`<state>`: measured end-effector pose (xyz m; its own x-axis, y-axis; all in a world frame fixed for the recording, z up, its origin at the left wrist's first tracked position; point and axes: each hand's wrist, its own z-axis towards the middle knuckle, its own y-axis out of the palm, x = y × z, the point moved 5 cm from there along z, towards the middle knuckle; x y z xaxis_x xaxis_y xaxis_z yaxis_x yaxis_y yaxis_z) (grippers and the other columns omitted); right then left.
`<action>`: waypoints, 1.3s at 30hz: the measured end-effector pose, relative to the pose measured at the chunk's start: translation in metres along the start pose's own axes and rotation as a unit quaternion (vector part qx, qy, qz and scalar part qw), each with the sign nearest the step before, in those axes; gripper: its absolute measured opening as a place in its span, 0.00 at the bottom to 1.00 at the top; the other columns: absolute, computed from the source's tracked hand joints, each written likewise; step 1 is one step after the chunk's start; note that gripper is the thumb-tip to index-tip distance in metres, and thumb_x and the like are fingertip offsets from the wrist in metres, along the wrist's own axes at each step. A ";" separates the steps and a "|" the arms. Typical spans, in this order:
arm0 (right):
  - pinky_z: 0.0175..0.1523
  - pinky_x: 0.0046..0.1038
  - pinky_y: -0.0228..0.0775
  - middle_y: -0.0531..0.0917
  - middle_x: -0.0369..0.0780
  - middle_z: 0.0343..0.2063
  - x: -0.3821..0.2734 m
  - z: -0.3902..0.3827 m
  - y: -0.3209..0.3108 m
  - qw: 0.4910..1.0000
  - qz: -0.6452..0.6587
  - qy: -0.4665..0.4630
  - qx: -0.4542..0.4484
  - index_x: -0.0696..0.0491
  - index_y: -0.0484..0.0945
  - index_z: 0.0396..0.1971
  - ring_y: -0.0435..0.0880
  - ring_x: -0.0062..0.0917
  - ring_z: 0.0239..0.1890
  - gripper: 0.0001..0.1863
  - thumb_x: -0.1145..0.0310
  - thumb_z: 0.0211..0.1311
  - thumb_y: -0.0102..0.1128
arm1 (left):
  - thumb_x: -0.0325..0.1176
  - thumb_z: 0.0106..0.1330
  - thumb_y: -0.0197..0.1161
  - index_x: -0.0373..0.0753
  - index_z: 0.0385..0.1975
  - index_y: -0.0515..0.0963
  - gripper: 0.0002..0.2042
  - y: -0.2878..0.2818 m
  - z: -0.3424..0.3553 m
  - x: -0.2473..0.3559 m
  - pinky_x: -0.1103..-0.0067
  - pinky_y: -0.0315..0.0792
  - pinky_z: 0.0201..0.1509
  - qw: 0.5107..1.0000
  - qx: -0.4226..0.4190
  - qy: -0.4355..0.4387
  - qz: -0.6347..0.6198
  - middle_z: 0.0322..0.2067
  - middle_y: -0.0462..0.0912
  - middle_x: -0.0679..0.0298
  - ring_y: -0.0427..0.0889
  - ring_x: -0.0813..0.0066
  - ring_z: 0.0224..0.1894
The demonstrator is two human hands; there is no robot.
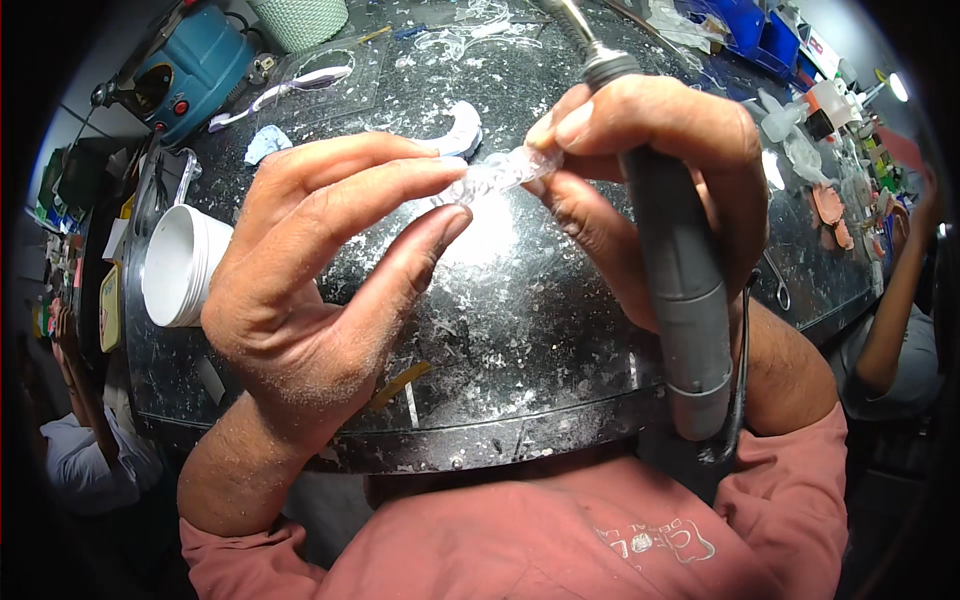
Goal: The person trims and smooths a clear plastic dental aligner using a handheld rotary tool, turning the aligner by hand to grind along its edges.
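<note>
A clear dental aligner (497,175) is held up between my hands above the dark bench. My left hand (320,240) pinches one end of it between thumb and fingertips; fine white dust covers the wrist. With thumb and index finger, my right hand (670,180) grips the other end. The same hand also holds a dark grey rotary handpiece (680,290), its metal tip pointing away from me and off the aligner. Just behind the aligner lies a white, curved dental cast (462,130), partly hidden by my left fingers.
White dust and scraps cover the black bench (500,350). At left are a white tub (172,265), a crumpled blue lump (266,144), a toothbrush (285,92) and a blue machine (190,75). Blue bins (765,40) and pink pieces (828,205) lie right. Other people sit at both sides.
</note>
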<state>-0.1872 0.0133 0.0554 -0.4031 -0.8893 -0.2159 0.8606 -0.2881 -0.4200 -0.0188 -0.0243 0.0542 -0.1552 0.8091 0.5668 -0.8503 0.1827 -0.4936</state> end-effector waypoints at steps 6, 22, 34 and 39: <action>0.39 0.23 0.79 0.74 0.42 0.35 0.006 -0.003 0.003 0.989 0.033 0.142 0.023 0.57 0.64 0.43 0.79 0.23 0.36 0.26 0.87 0.44 0.64 | 0.21 0.54 0.63 0.31 0.35 0.78 0.08 0.000 0.000 -0.016 0.81 0.66 0.50 0.997 0.009 -0.069 -0.026 0.37 0.77 0.58 0.74 0.74 0.43; 0.40 0.19 0.75 0.73 0.39 0.35 0.006 -0.013 0.020 0.933 0.208 0.291 0.039 0.56 0.67 0.41 0.76 0.18 0.37 0.22 0.83 0.46 0.65 | 0.16 0.48 0.63 0.32 0.42 0.77 0.17 0.005 0.000 0.007 0.79 0.71 0.40 0.974 -0.056 0.099 0.196 0.34 0.81 0.56 0.79 0.69 0.35; 0.39 0.24 0.76 0.75 0.36 0.30 0.024 -0.019 0.011 0.837 0.273 0.468 0.073 0.54 0.68 0.42 0.79 0.20 0.33 0.17 0.77 0.52 0.60 | 0.15 0.50 0.61 0.30 0.42 0.76 0.17 0.008 0.004 -0.001 0.79 0.72 0.42 0.985 -0.079 0.098 0.118 0.39 0.80 0.55 0.80 0.69 0.36; 0.36 0.24 0.77 0.75 0.36 0.30 0.028 -0.022 0.017 0.804 0.332 0.488 0.076 0.54 0.68 0.44 0.79 0.20 0.31 0.17 0.74 0.54 0.59 | 0.18 0.57 0.57 0.29 0.43 0.75 0.13 0.009 0.001 -0.025 0.78 0.73 0.45 0.983 -0.111 -0.078 -0.125 0.41 0.80 0.53 0.80 0.72 0.38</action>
<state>-0.1908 -0.0083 0.0226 0.1723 -0.1844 -0.9676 0.9850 0.0285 0.1699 -0.0234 -0.0438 0.0361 -0.0463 0.6311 0.7743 -0.7442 0.4953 -0.4482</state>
